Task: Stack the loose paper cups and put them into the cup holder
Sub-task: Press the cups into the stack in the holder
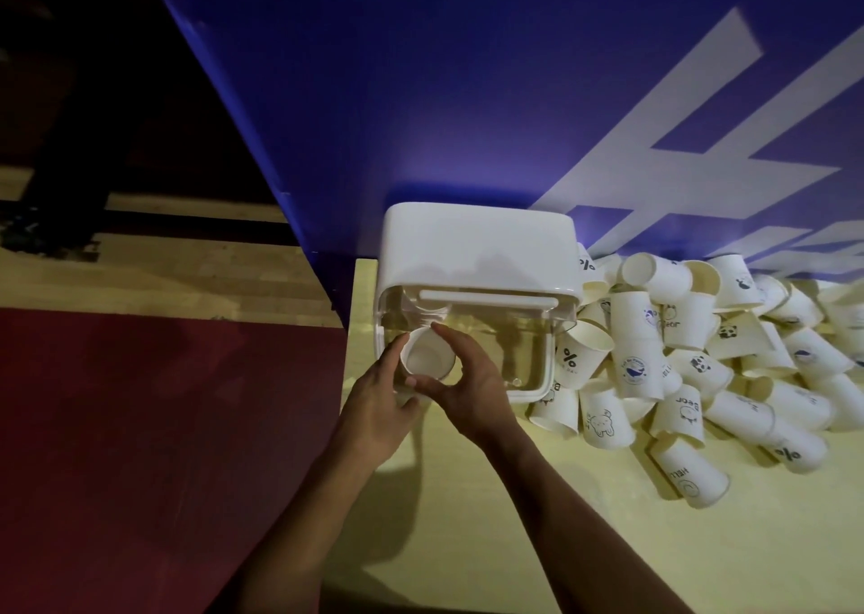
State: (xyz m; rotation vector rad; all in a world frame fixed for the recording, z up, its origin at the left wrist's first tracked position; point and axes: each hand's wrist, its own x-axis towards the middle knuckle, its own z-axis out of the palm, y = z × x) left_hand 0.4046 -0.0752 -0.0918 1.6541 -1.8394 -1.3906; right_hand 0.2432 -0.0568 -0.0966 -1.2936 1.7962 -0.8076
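Two hands held a white paper cup (428, 356), mouth up, at the left end of the cup holder (477, 244) on the yellow surface (467, 496). The left hand (374, 407) and right hand (470, 391) each kept a closed grip round its rim. Loose cups (701, 356) lay heaped just beside the holder. The thin paper looked light and easily crushed, so the stiffer rolled rim seemed the safest hold.

Below its round rim, the white paper cup (428, 357) is covered by the left hand (374, 410) and right hand (470, 391) gripping it, so whether more cups nest beneath cannot be told. The heap of printed white paper cups (701, 361) runs off the right edge, as do the pale letters (748, 169) on the blue wall panel (421, 99). The top-left corner is too dark to make out.
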